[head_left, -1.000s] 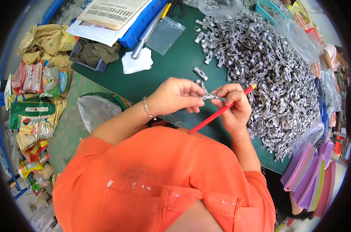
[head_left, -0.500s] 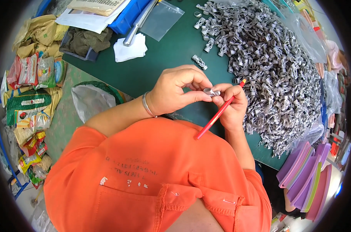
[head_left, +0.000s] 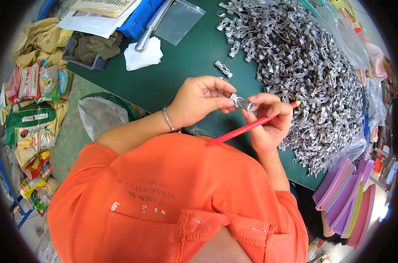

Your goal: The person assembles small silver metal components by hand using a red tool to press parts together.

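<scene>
My left hand [head_left: 194,100] pinches one end of a small silvery metal piece [head_left: 242,104], a looped wire-like part with a ribbed collar, between thumb and fingertips. At the piece's other end, an oval ring, the fingertips of my right hand [head_left: 271,125] touch it. A red pencil [head_left: 243,130] with a yellowish tip lies across my right hand, held in its fingers, tip pointing up and right. Beyond my hands another such metal piece [head_left: 223,69] lies loose on the green tabletop [head_left: 181,65]. To the right spreads a large heap of the same pieces [head_left: 315,83].
At the far left are a stack of white paper slips [head_left: 143,59] under a metal-handled tool [head_left: 147,37], a blue bin [head_left: 142,19], a clear plastic bag [head_left: 179,22] and a tub with dark cloth [head_left: 94,47]. Purple foam sheets [head_left: 345,193] stand at right; sacks [head_left: 32,116] lie at left.
The metal piece has been turned, so its loops and oval ring now show between my hands. My right hand has shifted right, and the pencil has swung to a flatter slant.
</scene>
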Motion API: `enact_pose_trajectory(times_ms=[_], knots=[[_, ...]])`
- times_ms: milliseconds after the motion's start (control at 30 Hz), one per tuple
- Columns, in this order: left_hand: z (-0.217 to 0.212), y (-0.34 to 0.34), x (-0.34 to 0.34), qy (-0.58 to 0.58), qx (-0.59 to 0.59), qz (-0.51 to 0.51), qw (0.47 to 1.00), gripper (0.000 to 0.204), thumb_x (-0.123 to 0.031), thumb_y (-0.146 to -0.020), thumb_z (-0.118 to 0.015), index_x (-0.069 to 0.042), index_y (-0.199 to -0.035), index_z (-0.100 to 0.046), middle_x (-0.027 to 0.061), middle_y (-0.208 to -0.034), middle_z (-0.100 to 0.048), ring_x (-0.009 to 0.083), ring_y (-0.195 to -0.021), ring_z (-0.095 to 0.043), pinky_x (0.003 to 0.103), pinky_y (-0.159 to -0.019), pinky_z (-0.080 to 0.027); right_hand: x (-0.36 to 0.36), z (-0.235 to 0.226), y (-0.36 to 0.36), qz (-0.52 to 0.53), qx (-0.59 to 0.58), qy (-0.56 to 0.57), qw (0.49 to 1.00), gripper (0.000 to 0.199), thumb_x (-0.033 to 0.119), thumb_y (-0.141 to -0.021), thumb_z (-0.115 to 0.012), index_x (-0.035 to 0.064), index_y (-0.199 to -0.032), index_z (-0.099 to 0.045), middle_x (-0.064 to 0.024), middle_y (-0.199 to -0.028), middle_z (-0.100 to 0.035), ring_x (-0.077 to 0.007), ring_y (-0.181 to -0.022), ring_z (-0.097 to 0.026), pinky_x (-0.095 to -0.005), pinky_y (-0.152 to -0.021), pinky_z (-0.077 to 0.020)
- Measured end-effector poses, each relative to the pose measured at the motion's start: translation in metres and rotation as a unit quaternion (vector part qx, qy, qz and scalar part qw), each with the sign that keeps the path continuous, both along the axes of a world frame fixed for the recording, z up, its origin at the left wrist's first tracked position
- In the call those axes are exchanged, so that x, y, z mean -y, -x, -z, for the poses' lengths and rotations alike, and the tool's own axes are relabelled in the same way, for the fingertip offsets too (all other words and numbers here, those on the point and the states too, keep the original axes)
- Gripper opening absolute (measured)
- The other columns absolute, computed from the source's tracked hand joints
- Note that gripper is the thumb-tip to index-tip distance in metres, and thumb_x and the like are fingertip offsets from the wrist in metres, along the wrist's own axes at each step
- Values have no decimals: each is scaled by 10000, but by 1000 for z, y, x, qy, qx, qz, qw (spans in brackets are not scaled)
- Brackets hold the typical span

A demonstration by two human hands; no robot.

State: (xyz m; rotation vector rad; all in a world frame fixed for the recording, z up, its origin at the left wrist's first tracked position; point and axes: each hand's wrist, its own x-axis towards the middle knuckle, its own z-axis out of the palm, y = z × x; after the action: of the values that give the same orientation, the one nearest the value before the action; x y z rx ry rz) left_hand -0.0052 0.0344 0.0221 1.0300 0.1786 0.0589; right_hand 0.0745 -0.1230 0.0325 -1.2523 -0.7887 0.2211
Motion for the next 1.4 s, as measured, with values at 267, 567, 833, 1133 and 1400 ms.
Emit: enact_pose_trajectory(times_ms=[267, 567, 833, 1133, 1400], knots=[[4, 6, -15, 292, -176, 62, 938, 291, -276, -931, -390, -19, -1010, -502, 43, -820, -506, 98, -600, -480, 166, -401, -329, -2, 5, -10, 48, 0, 140, 989, 276, -49, -750, -625, 44, -734, -366, -170, -882, -611, -157, -720, -577, -252, -627, -465], [10, 2, -22, -23, -144, 2, 989, 216, -68, -821, -586, 2, -1013, -515, 20, -734, -535, 28, -532, -435, 140, -420, -328, -7, 28, -19, 31, -18, 254, 966, 287, -49, -751, -622, 32, -683, -355, -115, -787, -600, -161, -644, -564, -252, -565, -450], [0, -2, -7, -192, 28, -17, 981, 151, -3, -737, -666, 6, -881, -624, 19, -832, -593, 42, -648, -502, 171, -563, -403, 0, 26, -15, -136, -257, 49, 956, 237, -116, -777, -541, 56, -758, -379, -158, -923, -579, -167, -779, -596, -246, -670, -502], [-7, 0, -11, -299, 148, -49, 942, 238, 44, -726, -641, -9, -958, -631, 44, -844, -569, 52, -605, -472, 186, -542, -388, -3, 13, -13, -33, -37, 21, 999, 329, -125, -696, -627, 59, -783, -368, -137, -948, -533, -115, -708, -527, -245, -660, -485], [-8, 6, -24, 251, -108, -81, 959, 188, -162, -922, -421, -38, -1041, -495, 62, -895, -533, 112, -688, -502, 207, -495, -397, -18, 6, -20, -2, 117, 220, 968, 283, -65, -698, -660, 29, -713, -393, -123, -831, -586, -179, -702, -580, -273, -625, -473]])
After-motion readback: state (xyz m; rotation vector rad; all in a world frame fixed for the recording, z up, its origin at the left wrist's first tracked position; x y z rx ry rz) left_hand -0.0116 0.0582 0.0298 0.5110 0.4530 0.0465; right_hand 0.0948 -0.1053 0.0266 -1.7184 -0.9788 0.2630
